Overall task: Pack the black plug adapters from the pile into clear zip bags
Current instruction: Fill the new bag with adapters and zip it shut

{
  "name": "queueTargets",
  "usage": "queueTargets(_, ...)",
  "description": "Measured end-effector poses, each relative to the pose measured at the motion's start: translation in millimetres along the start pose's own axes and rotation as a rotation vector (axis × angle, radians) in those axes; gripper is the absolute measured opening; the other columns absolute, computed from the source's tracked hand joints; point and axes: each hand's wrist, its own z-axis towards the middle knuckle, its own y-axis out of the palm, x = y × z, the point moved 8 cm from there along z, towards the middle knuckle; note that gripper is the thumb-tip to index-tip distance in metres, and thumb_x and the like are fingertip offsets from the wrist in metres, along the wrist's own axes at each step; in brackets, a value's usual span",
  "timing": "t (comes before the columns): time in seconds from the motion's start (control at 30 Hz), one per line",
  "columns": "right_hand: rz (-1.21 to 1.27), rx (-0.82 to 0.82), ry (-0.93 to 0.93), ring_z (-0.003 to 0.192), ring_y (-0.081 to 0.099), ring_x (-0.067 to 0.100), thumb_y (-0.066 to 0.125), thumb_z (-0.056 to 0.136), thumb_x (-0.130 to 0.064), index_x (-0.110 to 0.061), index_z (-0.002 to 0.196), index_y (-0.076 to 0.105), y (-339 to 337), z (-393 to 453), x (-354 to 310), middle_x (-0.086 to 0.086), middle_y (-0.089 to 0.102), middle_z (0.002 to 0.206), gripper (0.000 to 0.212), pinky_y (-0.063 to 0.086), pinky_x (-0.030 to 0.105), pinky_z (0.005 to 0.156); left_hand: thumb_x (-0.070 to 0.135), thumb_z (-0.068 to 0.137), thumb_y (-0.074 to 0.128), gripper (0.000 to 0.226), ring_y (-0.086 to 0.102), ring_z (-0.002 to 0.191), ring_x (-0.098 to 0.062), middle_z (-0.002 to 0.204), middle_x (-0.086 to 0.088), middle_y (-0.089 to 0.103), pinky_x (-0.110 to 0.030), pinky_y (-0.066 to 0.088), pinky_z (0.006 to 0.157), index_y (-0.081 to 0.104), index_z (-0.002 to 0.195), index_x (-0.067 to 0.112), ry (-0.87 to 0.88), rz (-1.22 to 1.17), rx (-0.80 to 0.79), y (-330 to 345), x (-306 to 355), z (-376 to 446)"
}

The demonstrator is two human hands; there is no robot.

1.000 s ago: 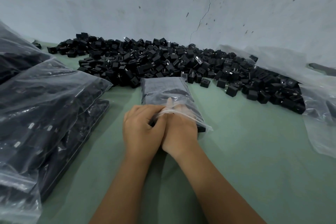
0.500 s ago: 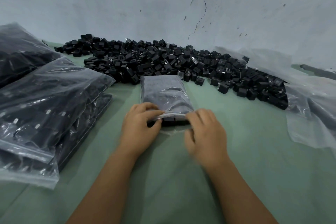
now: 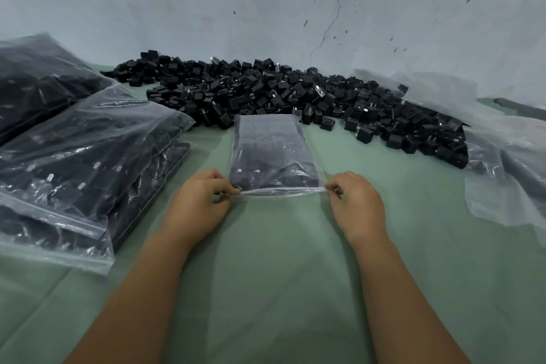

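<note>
1. Clear zip bag [image 3: 274, 154], filled with adapters, lies before the pile [image 3: 295, 97].
2. Left hand [image 3: 198, 204] and right hand [image 3: 354, 204] each pinch a corner of its zip strip.
3. Filled bags [image 3: 88, 156] stacked left; many adapters remain loose.

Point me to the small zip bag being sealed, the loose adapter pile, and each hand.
small zip bag [image 3: 273, 151], head view, on its filled middle.
adapter pile [image 3: 266, 91], head view, on the heap's centre.
left hand [image 3: 198, 204], head view, back of hand.
right hand [image 3: 359, 204], head view, back of hand.
</note>
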Motion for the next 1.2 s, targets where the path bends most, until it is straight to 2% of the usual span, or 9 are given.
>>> queueTargets(0.23,-0.075,-0.031,-0.02,0.086,0.052,0.02,0.066,0.086,-0.012,-0.012,0.084,0.066,2.5,0.5,-0.9,0.0,0.058,0.087,0.002,0.036,0.028,0.063,0.002,0.079,0.07,0.023,0.056,0.086,-0.016,0.088,0.01,0.06,-0.03,0.044,0.072,0.079,0.09,0.02,0.053,0.109,0.028,-1.3,3.0,-0.8)
queueTargets(0.43,-0.119,-0.054,0.005,0.091,0.05,0.02,0.06,0.086,-0.005,-0.012,0.089,0.065,3.3,1.1,1.5,0.001,0.057,0.091,0.009,0.031,0.027,0.062,0.003,0.08,0.07,0.023,0.058,0.088,-0.019,0.088,0.01,0.061,-0.036,0.049,0.075,0.079,0.09,0.022,0.039,0.117,0.033,0.6,1.7,-0.1)
queueTargets(0.53,-0.168,-0.051,-0.006,0.087,0.051,0.02,0.062,0.088,-0.01,-0.013,0.087,0.067,1.3,0.8,0.2,-0.001,0.058,0.089,0.007,0.029,0.026,0.061,0.003,0.079,0.07,0.025,0.058,0.088,-0.019,0.087,0.009,0.063,-0.034,0.046,0.075,0.079,0.091,0.023,0.04,0.139,0.051,0.3,1.2,0.3)
queueTargets(0.73,-0.25,-0.006,-0.059,0.077,0.057,0.022,0.065,0.084,-0.007,-0.016,0.078,0.068,-4.5,-0.5,-7.2,-0.003,0.062,0.081,0.011,0.018,0.024,0.072,0.007,0.082,0.072,0.022,0.058,0.088,-0.019,0.087,0.008,0.065,-0.034,0.045,0.077,0.079,0.093,0.023,0.04,0.148,0.068,-0.2,-1.9,1.1)
queueTargets(0.8,-0.263,0.012,-0.103,0.076,0.056,0.024,0.068,0.077,0.0,-0.015,0.077,0.068,-4.2,-1.2,-13.8,-0.001,0.062,0.079,0.015,0.023,0.026,0.072,0.007,0.082,0.072,0.021,0.058,0.087,-0.02,0.086,0.008,0.064,-0.036,0.047,0.078,0.079,0.093,0.023,0.044,0.141,0.061,0.6,-1.9,1.5)
queueTargets(0.9,-0.278,0.044,-0.182,0.072,0.056,0.026,0.074,0.068,0.004,-0.013,0.071,0.067,-2.0,-2.8,-24.8,0.001,0.061,0.074,0.019,0.038,0.033,0.069,0.006,0.082,0.072,0.02,0.059,0.088,-0.021,0.086,0.007,0.064,-0.038,0.048,0.08,0.079,0.093,0.022,0.04,0.135,0.058,0.4,-2.5,1.3)
queueTargets(1.07,-0.298,0.073,-0.181,0.068,0.056,0.025,0.078,0.066,-0.001,-0.014,0.065,0.066,-1.9,-0.4,-25.6,-0.001,0.06,0.066,0.018,0.028,0.031,0.068,0.007,0.081,0.071,0.021,0.057,0.089,-0.018,0.086,0.008,0.063,-0.035,0.046,0.08,0.079,0.092,0.023,0.017,0.097,0.068,-1.5,-3.4,0.8)
queueTargets(1.13,-0.303,0.09,-0.187,0.068,0.056,0.025,0.079,0.064,0.001,-0.013,0.065,0.066,-2.4,-1.0,-26.9,0.0,0.061,0.067,0.019,0.03,0.031,0.068,0.013,0.079,0.072,0.018,0.055,0.09,-0.017,0.088,0.01,0.062,-0.034,0.045,0.081,0.078,0.093,0.023,0.011,0.081,0.035,-1.5,-4.4,0.7)
queueTargets(1.2,-0.304,0.104,-0.21,0.069,0.057,0.027,0.078,0.062,0.004,-0.012,0.068,0.067,-2.1,-2.1,-30.2,0.002,0.061,0.07,0.021,0.036,0.031,0.069,0.023,0.072,0.067,0.027,0.052,0.093,-0.015,0.091,0.011,0.059,-0.034,0.044,0.084,0.076,0.097,0.025,0.001,0.06,-0.046,1.0,-5.1,-0.1)
